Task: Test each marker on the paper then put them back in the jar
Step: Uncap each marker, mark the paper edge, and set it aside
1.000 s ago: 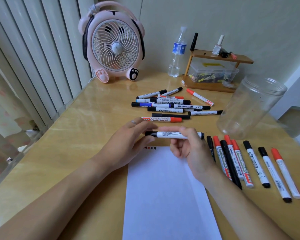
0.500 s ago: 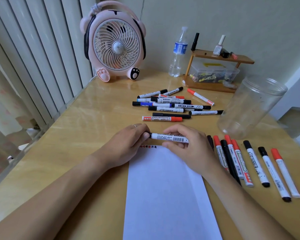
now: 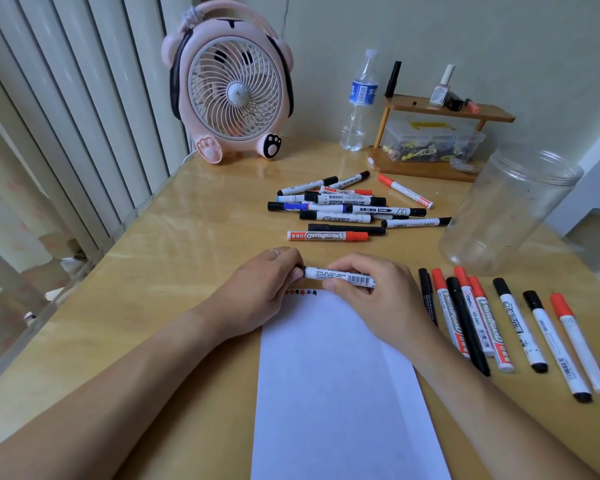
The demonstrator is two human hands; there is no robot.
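Soft daylight from the left; sharp centre, wide-angle bending at edges.

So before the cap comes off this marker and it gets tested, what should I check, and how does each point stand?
1. Marker held firmly: ok, the right hand grips its barrel.
2. Cap end held: ok, the left hand pinches the black cap end.
3. Cap off: not ok, it looks still seated.
4. Room on the paper: ok, only a short row of marks at its top edge.
5. Jar ready to take markers: ok, it stands upright, open-mouthed and looks empty.
6. Ink works: cannot tell until it writes.
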